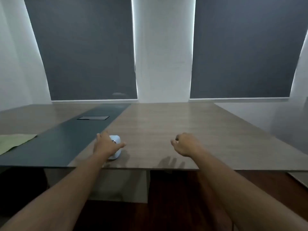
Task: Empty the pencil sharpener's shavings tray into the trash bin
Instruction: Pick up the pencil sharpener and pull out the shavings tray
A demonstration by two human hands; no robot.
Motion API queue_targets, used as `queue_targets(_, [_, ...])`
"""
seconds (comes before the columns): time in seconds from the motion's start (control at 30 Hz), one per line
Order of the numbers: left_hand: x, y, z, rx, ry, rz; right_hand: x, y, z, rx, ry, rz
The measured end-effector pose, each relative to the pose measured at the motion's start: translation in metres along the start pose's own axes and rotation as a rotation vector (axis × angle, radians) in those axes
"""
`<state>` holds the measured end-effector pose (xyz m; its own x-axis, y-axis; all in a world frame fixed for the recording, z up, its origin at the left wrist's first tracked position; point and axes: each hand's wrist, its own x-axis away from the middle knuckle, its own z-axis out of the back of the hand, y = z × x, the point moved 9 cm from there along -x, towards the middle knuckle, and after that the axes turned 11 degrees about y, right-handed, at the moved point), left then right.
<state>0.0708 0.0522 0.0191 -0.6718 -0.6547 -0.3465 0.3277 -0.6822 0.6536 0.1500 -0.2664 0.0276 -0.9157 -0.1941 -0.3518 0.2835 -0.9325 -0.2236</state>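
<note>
A small pale blue-white pencil sharpener (pixel 116 140) stands on the wooden table (pixel 158 124) near its front edge, with a metal part showing on top. My left hand (pixel 105 145) is spread over it from the near left, fingers apart and partly hiding it; whether it grips the sharpener is unclear. My right hand (pixel 185 144) hovers above the table to the right, fingers loosely curled and holding nothing. No trash bin is in view.
A dark blue-grey strip (pixel 63 139) with a closed cable hatch (pixel 93 117) runs along the table's left part. A pale green sheet (pixel 13 140) lies at the far left. Beyond the table are a wall and two drawn dark blinds.
</note>
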Motion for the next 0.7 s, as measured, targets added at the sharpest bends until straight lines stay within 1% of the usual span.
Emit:
queue_targets(0.07, [-0.002,-0.019,-0.005,0.072,0.033,0.113,0.003,-0.005,-0.003,0.022,0.036,0.045])
queue_targets(0.13, [-0.001,-0.036,-0.017,0.097,0.041,0.186,0.005,-0.009,-0.009,0.012,0.095,0.092])
queue_targets(0.2, [-0.003,-0.039,-0.025,0.105,0.069,0.216,-0.001,-0.009,-0.007,-0.007,0.135,0.100])
queue_targets(0.27, [-0.004,-0.034,-0.025,0.122,0.131,0.230,-0.009,-0.004,-0.009,-0.031,0.142,0.076])
queue_targets(0.37, [0.000,-0.029,-0.033,0.233,0.137,0.284,-0.009,-0.008,-0.011,-0.074,0.138,0.078])
queue_targets(0.43, [0.001,-0.022,-0.043,0.350,0.082,0.336,-0.012,-0.009,-0.011,-0.176,0.136,0.035])
queue_targets(0.47, [0.002,-0.016,-0.049,0.424,0.045,0.359,-0.013,-0.010,-0.012,-0.248,0.108,0.005])
queue_targets(0.5, [0.003,-0.011,-0.057,0.515,-0.004,0.388,-0.012,-0.012,-0.015,-0.326,0.062,-0.035])
queue_targets(0.57, [0.009,0.000,-0.083,0.713,-0.157,0.469,-0.009,-0.015,-0.026,-0.484,-0.059,-0.141])
queue_targets(0.6, [0.017,0.008,-0.093,0.770,-0.230,0.501,-0.005,-0.015,-0.031,-0.569,-0.119,-0.199])
queue_targets(0.7, [0.039,0.043,-0.104,0.857,-0.363,0.463,0.007,-0.018,-0.042,-0.821,-0.228,-0.354])
